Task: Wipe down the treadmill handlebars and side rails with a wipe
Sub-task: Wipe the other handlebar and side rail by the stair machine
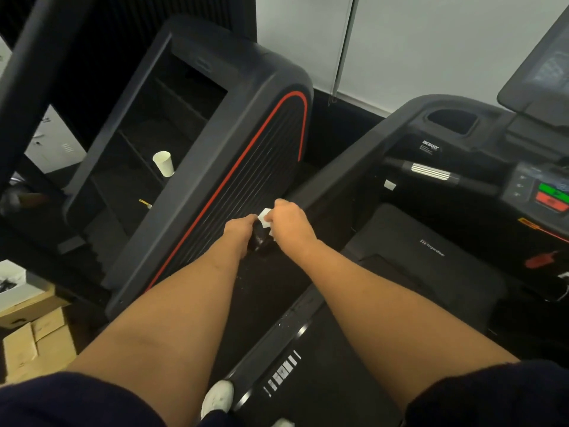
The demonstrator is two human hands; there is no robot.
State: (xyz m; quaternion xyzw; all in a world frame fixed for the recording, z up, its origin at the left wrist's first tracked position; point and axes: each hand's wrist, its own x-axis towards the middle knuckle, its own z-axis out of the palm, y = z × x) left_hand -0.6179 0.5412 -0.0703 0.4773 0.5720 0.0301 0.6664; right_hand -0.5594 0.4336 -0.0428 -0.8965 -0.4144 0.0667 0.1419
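A: Where is the wipe (264, 219)?

B: At the near end of the treadmill's handlebar (334, 167). It is a small white piece, bunched against the bar's dark end cap.

A: Which hand has it?

B: The right hand (289, 224). Its fingers are curled down over the wipe and press it onto the bar. Only a corner of white shows past the knuckles.

A: And the other one?

B: The left hand (240, 231) is just beside it, wrapped round the same end of the bar from the left. Its fingertips are hidden.

A: What lies round them?

B: The side rail (277, 349) runs below the forearms, with a white shoe (217, 399) beside it. The console (535, 192) sits to the right. On the left stands another black machine (246, 118) with a red stripe, and a paper cup (163, 163) inside its frame. Cardboard boxes (34, 334) sit at the far left.
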